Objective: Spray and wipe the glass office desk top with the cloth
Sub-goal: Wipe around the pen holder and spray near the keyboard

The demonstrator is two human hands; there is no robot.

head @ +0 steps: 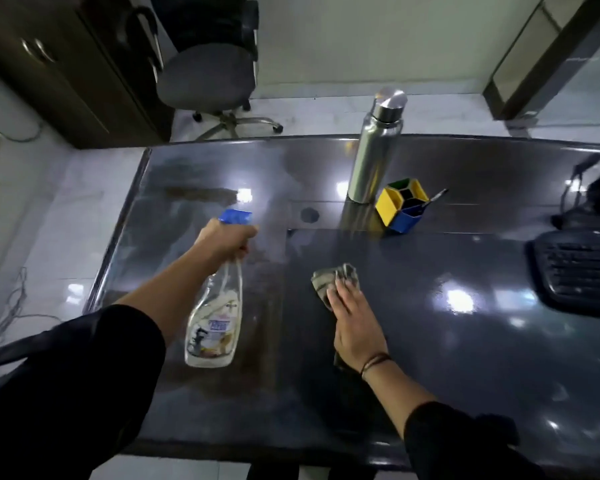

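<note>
Above the dark glass desk top (pixel 430 341), I see the left hand (pixel 222 242) gripping the neck of a clear plastic spray bottle with a blue trigger head (pixel 215 327), fingers curled round it. Beside it, the right hand (pixel 355 327) lies flat, its straight fingers (pixel 342 299) pressing a crumpled grey cloth (pixel 333 278). Beyond the fingertips stand a steel flask (pixel 374 147) and a yellow-blue pen holder (pixel 400 206).
</note>
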